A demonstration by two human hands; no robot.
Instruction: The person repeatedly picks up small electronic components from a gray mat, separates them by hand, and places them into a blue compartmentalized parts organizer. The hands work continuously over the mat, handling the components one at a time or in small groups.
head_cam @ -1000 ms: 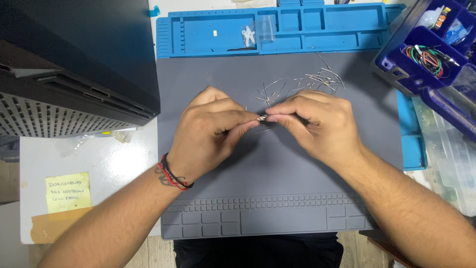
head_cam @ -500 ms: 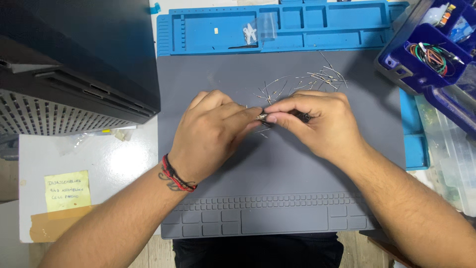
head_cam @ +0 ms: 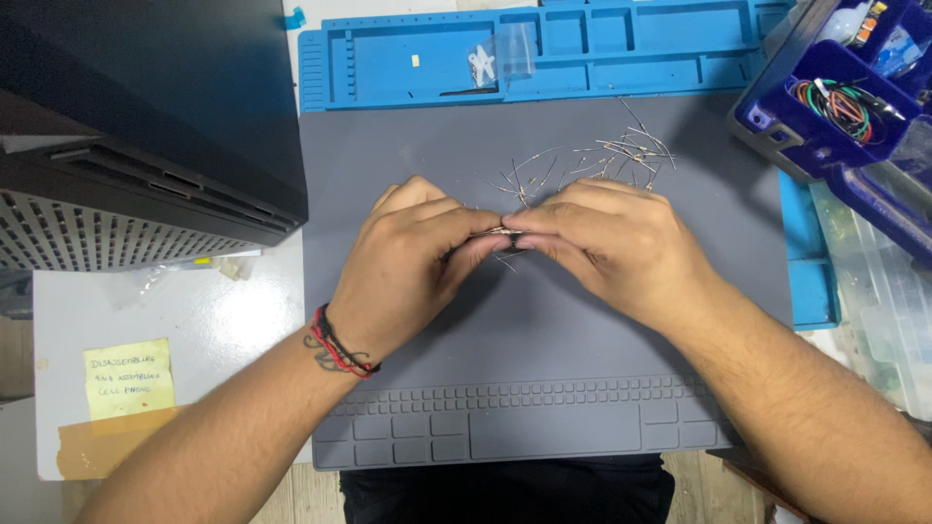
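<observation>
My left hand (head_cam: 413, 262) and my right hand (head_cam: 607, 243) meet fingertip to fingertip over the grey work mat (head_cam: 544, 388). Between them they pinch a small bundle of thin wire-leaded components (head_cam: 500, 233), each hand gripping one end. A red and black cord bracelet sits on my left wrist. Just beyond the hands, several more loose wire-leaded components (head_cam: 612, 155) lie scattered on the mat.
A blue compartment tray (head_cam: 544, 49) borders the mat's far edge, holding a small clear bag. A dark blue bin with coloured wires (head_cam: 845, 97) stands at the right. A black device with vents (head_cam: 126, 146) fills the left. A yellow sticky note (head_cam: 128, 376) lies on white board.
Both hands stay joined over the mat; the fingers have shifted slightly on the bundle, and the view has drifted a little.
</observation>
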